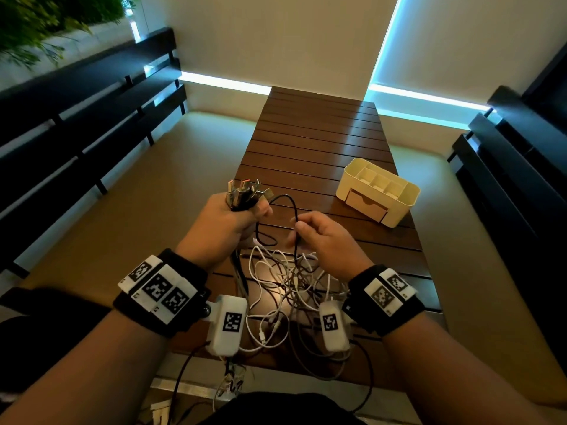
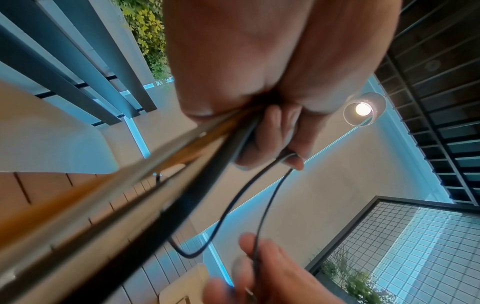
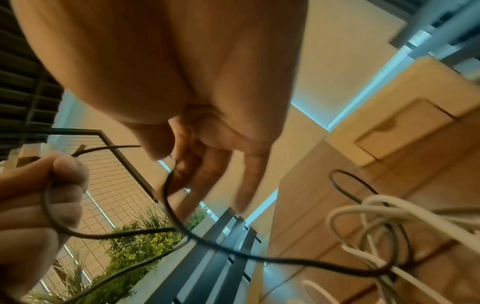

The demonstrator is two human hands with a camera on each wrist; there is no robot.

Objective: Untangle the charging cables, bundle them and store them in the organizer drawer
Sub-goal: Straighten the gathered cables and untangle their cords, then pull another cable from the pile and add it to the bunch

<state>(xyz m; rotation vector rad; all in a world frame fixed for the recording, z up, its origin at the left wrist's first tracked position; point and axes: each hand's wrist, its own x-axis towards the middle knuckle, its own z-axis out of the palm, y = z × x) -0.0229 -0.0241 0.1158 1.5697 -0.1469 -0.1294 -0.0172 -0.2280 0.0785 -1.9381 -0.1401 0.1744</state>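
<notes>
My left hand [image 1: 227, 222] grips a bunch of cable plug ends [image 1: 248, 193] that stick up above its fist. A thin black cable [image 1: 291, 210] loops from that bunch over to my right hand [image 1: 319, 233], which pinches it between thumb and forefinger. Below both hands a tangle of white and dark cables [image 1: 291, 283] lies on the slatted wooden table [image 1: 322, 142]. The cream organizer [image 1: 379, 191] stands at the right of the table, its drawer [image 1: 366, 205] closed. In the left wrist view my left hand [image 2: 272, 131] holds stretched cables [image 2: 155, 185]. The black cable [image 3: 182, 226] curves under my right hand's fingers [image 3: 202, 170].
Two white tagged camera units [image 1: 228, 323] hang under my wrists over the cable pile. Dark slatted benches [image 1: 76, 118] run along the left and right of the table. The table's near edge is just below the tangle; some cable ends dangle over it.
</notes>
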